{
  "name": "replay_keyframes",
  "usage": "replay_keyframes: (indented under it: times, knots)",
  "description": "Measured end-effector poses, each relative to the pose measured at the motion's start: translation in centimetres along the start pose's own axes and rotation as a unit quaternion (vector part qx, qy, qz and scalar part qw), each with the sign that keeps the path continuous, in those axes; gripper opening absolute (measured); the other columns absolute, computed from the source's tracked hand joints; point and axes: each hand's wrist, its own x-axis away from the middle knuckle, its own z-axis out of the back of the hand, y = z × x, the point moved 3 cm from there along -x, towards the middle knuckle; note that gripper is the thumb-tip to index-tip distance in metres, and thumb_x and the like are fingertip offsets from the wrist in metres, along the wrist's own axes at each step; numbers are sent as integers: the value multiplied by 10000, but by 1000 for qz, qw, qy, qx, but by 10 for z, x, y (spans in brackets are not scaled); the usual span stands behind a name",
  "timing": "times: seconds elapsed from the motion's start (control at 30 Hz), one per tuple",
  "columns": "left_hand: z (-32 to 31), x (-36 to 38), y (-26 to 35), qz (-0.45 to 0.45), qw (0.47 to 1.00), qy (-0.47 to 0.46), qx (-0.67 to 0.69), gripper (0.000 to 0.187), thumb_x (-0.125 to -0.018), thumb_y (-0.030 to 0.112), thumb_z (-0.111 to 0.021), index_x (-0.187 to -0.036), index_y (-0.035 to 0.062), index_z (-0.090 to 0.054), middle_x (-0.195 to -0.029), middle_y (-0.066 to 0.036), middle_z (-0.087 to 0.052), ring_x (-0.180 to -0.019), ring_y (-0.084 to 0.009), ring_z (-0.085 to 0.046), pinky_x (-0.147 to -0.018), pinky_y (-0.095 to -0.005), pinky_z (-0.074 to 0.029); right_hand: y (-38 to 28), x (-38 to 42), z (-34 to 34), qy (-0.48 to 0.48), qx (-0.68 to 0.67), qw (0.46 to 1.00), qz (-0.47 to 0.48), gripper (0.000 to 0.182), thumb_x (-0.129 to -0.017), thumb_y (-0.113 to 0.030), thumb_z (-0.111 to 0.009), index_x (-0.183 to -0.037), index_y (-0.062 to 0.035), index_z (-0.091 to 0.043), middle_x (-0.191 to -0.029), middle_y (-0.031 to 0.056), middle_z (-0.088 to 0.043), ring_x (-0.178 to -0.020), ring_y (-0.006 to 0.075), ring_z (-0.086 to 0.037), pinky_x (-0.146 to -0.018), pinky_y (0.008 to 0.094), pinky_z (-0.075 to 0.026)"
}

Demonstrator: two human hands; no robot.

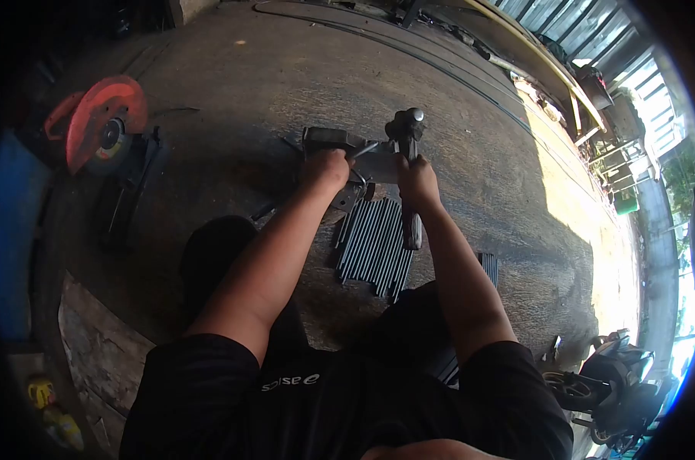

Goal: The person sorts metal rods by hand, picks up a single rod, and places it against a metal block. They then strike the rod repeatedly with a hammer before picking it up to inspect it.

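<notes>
My right hand [419, 182] is closed round the wooden handle of a hammer [412, 228]. The hammer's head points away from me, close to a metal vise-like fixture [326, 138] on the floor. My left hand [329, 170] is closed at the fixture's near side, gripping a short metal rod [365, 149] that sticks out to the right. Just below both hands lies a row of several cut metal rods [372, 247], side by side. The exact contact between rod and fixture is hidden by my left hand.
A red-guarded cut-off saw [108, 126] stands at the left. More rods [488, 266] lie right of my right forearm. Long thin bars [432, 61] stretch across the floor at the back. A motorcycle [612, 383] is parked at the lower right.
</notes>
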Motion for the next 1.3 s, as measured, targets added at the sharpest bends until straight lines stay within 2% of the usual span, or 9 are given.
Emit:
replay_keyframes:
  times: [0.03, 0.17, 0.4, 0.63, 0.77, 0.83, 1.03, 1.23, 1.3]
  knots:
    - [-5, -5, -6, 13, 1000, 2, 2, 362, -945, 380, -497, -997, 52, -642, -1036, -201, -651, -968, -386, -621, -817, -482, -485, -7, -7, 5, -7, -60, 997, -43, 485, -886, -430, -588, -931, 53, -575, -703, 137, -625, -621, 224, -631, -583, 364, -499]
    - [-20, -6, -16, 34, 999, -3, 20, 352, -942, 377, -503, -978, 55, -641, -1019, -199, -654, -970, -381, -622, -809, -485, -486, -24, 15, 36, -32, -150, 984, -96, 462, -913, -414, -556, -901, 47, -588, -663, 132, -615, -551, 234, -624, -519, 342, -496]
    - [-12, -3, -12, 26, 999, -7, 19, 356, -941, 383, -506, -979, 55, -640, -994, -188, -660, -978, -377, -620, -823, -479, -485, -91, 26, 101, 141, -465, 850, 202, 272, -964, -300, -516, -863, -50, -489, -585, 17, -510, -471, 103, -496, -437, 271, -419]
    - [-14, -4, -6, 22, 999, -34, 9, 365, -944, 385, -498, -1027, 62, -648, -1063, -187, -649, -1011, -380, -610, -849, -475, -482, 4, -13, -19, 26, 91, 990, 105, 530, -897, -430, -522, -994, 87, -590, -746, 252, -636, -706, 351, -668, -690, 409, -517]
    - [-13, -3, -13, 54, 998, -2, 30, 352, -931, 375, -521, -1021, 63, -655, -1031, -197, -656, -989, -373, -620, -841, -471, -485, -17, 6, 2, -108, -57, 992, -9, 417, -907, -376, -568, -887, 40, -590, -647, 87, -589, -560, 170, -600, -524, 309, -482]
    - [-4, -2, -12, 36, 999, -4, 28, 349, -930, 375, -522, -1003, 59, -654, -1012, -197, -658, -972, -377, -623, -831, -474, -487, -42, 17, 30, -48, -102, 993, 48, 515, -892, -452, -571, -930, 60, -593, -717, 166, -634, -635, 250, -643, -615, 368, -501]
    - [-12, -2, -17, 3, 999, 22, 26, 342, -927, 375, -526, -949, 57, -649, -959, -187, -664, -919, -383, -631, -794, -478, -494, -109, 39, 86, 79, -427, 874, 219, 274, -977, -298, -519, -949, -26, -535, -627, 8, -537, -518, 83, -515, -475, 239, -416]
    - [-2, 6, -7, 9, 1000, 4, 9, 307, -915, 346, -549, -974, 64, -651, -981, -178, -665, -939, -375, -630, -811, -475, -492, 18, -21, -25, -23, 67, 997, 18, 446, -883, -398, -569, -911, 46, -574, -670, 120, -598, -546, 192, -596, -527, 342, -486]
    - [6, -2, -3, -10, 1000, 27, -7, 300, -914, 340, -551, -989, 68, -651, -1003, -174, -664, -958, -370, -627, -824, -475, -489, 6, -7, 6, -20, -20, 999, -24, 437, -876, -413, -579, -846, 23, -585, -643, 101, -593, -528, 195, -584, -509, 345, -472]
